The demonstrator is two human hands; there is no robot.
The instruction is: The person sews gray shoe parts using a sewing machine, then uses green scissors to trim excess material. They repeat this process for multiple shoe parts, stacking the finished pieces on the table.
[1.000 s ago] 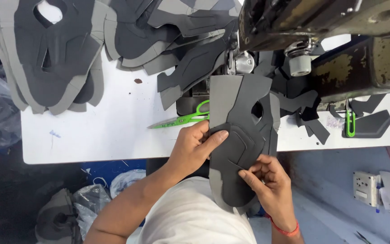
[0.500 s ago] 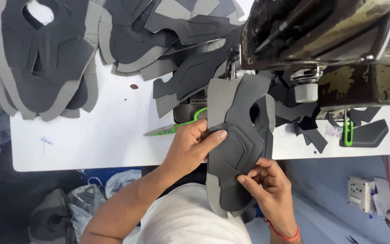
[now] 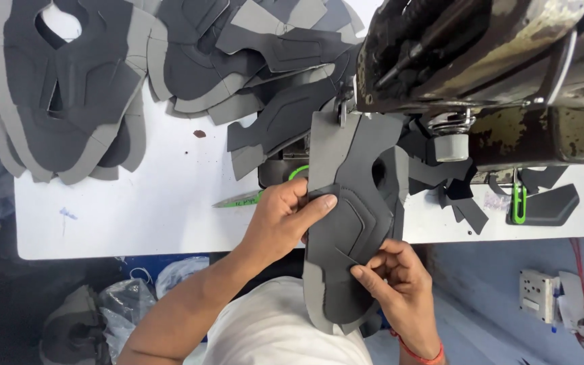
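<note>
Feeding a grey shoe-upper panel [image 3: 354, 223] at centre frame, its top edge tucked under the needle of the sewing machine [image 3: 481, 61] at upper right; left hand [image 3: 280, 217] pinching the panel's left edge, thumb laid flat across the face, right hand [image 3: 400, 280] gripping the lower right edge between thumb and fingers. Seemingly the stitching step, next calling for both hands to steer the seam line straight, fingers kept clear of the needle
</note>
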